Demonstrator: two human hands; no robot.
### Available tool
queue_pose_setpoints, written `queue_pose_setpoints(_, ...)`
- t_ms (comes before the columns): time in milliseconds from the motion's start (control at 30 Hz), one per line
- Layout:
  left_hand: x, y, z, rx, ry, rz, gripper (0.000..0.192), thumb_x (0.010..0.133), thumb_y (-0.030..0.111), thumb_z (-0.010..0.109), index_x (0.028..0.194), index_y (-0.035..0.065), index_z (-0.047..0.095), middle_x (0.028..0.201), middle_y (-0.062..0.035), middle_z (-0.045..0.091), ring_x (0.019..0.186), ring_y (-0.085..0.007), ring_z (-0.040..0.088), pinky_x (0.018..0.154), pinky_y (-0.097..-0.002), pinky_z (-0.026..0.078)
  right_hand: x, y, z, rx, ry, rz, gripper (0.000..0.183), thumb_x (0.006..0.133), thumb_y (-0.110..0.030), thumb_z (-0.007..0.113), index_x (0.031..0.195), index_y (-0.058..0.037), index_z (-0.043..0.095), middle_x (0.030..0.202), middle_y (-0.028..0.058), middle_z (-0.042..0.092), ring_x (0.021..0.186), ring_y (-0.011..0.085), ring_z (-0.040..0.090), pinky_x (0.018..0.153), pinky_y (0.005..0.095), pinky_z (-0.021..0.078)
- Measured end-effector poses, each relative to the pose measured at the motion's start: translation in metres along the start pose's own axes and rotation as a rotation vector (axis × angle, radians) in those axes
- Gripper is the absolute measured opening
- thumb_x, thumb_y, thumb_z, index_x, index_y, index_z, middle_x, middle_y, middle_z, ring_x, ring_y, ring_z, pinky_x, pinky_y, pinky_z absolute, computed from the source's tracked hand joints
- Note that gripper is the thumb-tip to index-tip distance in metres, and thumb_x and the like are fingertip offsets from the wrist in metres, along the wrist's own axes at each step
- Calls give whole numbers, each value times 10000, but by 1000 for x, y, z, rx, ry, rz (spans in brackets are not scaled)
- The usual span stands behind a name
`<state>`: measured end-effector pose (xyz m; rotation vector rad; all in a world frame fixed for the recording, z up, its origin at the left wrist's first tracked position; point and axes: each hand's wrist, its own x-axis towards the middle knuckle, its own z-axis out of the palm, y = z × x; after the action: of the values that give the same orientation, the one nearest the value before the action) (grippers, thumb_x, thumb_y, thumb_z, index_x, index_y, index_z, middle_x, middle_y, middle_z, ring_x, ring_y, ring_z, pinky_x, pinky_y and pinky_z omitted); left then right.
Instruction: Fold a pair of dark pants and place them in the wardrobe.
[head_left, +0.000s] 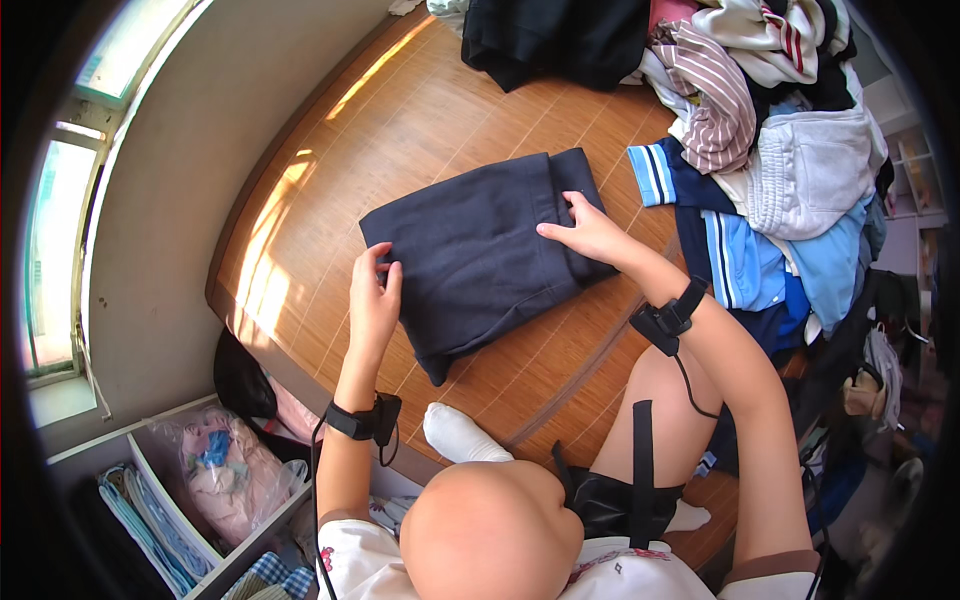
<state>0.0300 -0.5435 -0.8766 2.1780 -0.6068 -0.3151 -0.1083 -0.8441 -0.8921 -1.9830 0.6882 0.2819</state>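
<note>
A dark navy folded garment (480, 247), perhaps trousers, lies flat in a rough rectangle before me. My left hand (375, 296) is at its left edge, fingers bent and thumb touching the cloth. On the right part, my right hand (596, 232) rests with thumb and forefinger spread over a folded band of cloth. Neither hand visibly pinches the fabric. A loose corner of the garment points toward me at the bottom.
The garment lies on a bamboo mat (337, 217). Piled clothes (802, 165) stand at the right, and black folded cloth (555, 37) at the far side. A divided storage box (139, 457) with clothes and a plastic bag (232, 480) sits lower left, below a window (56, 247).
</note>
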Motion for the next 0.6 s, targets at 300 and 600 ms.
queue_pose_setpoints(300, -13, -44, 21, -250, 13, -113, 513, 915, 140, 584, 1339, 29, 318, 1320, -183, 376, 1052, -244, 528, 919, -347, 442, -4, -11, 24, -107, 349, -174, 480, 811, -331, 665, 1062, 1, 426, 1120, 290, 508, 986, 414, 546, 850, 436, 462)
queue_pose_setpoints(600, -11, -49, 38, -72, 161, -1, 688, 853, 182, 676, 1370, 48, 241, 1322, -231, 374, 1233, -293, 416, 1034, -365, 345, -6, -36, 6, -113, 402, -221, 352, 915, -310, 522, 856, 36, 487, 805, 284, 587, 792, 458, 576, 685, 481, 457)
